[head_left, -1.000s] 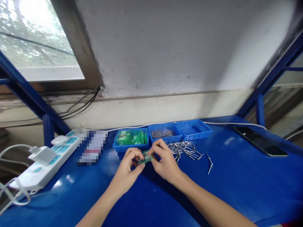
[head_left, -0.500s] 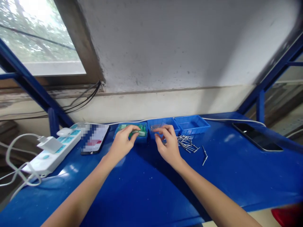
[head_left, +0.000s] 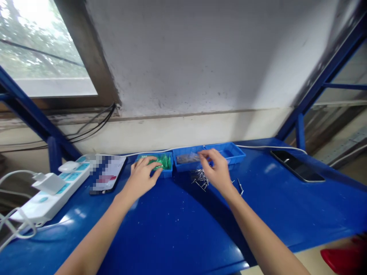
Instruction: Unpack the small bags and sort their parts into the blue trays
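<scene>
Several metal pins (head_left: pixel 201 184) near blue bins (head_left: pixel 187 167) lie partly behind right hand (head_left: pixel 217 169)

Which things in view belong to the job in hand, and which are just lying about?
Likely the job's:
green packets
left bin
middle bin
metal pins

Apparently lying about:
power strip
white charger
left phone
right phone

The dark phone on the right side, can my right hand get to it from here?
Probably yes: the right hand would have to move over to the phone, but between them I see only small metal pieces lying low on the blue table.
</scene>
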